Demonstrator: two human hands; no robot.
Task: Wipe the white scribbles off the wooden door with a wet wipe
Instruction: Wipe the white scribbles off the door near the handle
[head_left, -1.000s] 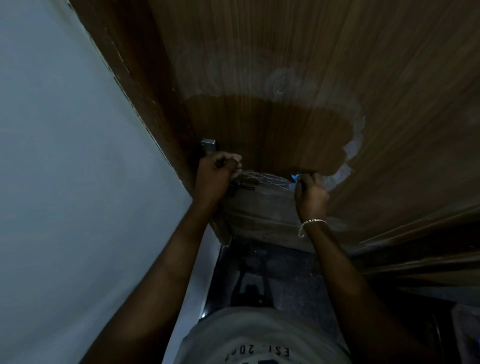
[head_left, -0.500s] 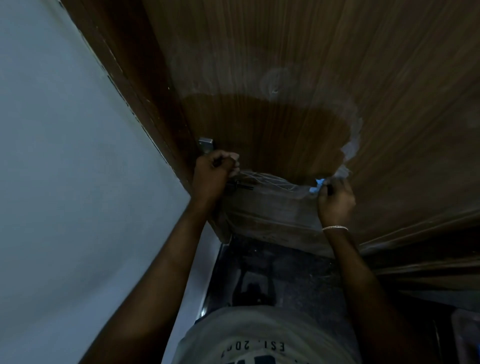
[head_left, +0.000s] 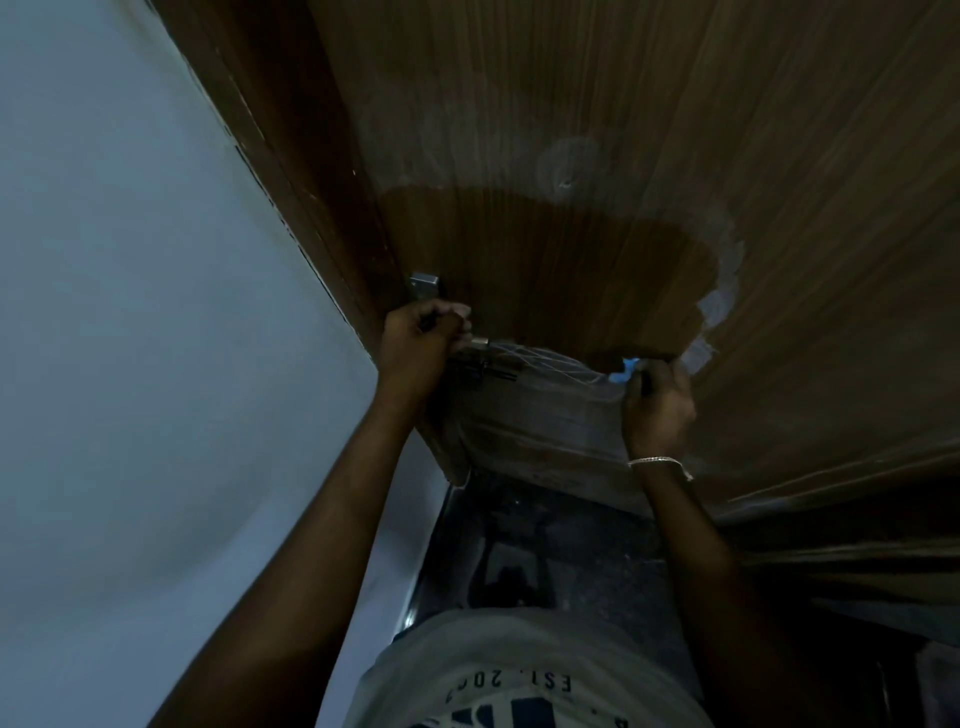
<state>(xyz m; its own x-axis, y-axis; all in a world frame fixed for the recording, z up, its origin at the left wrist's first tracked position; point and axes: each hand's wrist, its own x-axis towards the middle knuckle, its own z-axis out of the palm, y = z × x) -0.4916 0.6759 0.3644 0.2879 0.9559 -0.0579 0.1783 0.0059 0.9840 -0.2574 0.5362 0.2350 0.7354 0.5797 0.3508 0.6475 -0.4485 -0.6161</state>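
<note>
The wooden door (head_left: 649, 130) fills the upper right of the head view. A dark wet patch (head_left: 545, 270) spreads across its middle, edged by smeared white residue (head_left: 722, 291). Thin white scribbles (head_left: 540, 366) remain on the paler area below the patch. My right hand (head_left: 657, 405) pinches a blue-white wet wipe (head_left: 626, 371) and presses it to the door at the patch's lower edge. My left hand (head_left: 421, 353) grips the metal door handle (head_left: 480, 345) near the door's left edge.
A pale wall (head_left: 156, 364) takes up the left side, next to the dark door frame (head_left: 311, 182). A metal latch plate (head_left: 423, 286) sits above my left hand. Dark speckled floor (head_left: 545, 545) lies below, with a raised threshold at the right.
My right hand swept the wipe right along the patch's lower edge, then back a little to the left. My left hand stayed on the handle.
</note>
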